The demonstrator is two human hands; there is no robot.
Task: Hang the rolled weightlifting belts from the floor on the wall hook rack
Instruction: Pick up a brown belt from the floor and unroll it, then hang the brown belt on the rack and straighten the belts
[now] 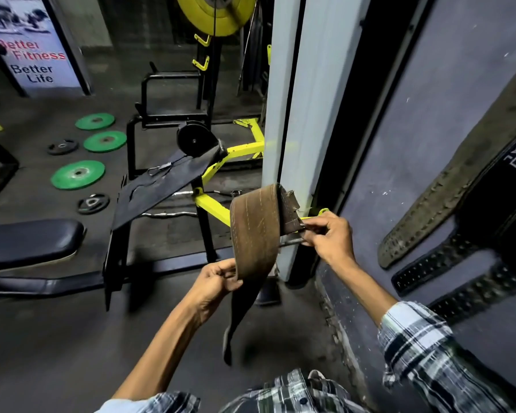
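My right hand (328, 234) pinches the buckle end of the brown belt (255, 234) at frame centre, left hand (218, 278) grips its middle — I should keep it taut and lift the buckle toward the hung belts (447, 210) at right.

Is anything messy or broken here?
Yes. The brown belt looks worn, its end near the right hand frayed and torn. Green weight plates and black plates lie scattered on the floor.

View: single head camera, wide-angle.
Facing: forward and down, close over the floor (72, 338) beside the wall (429, 144).
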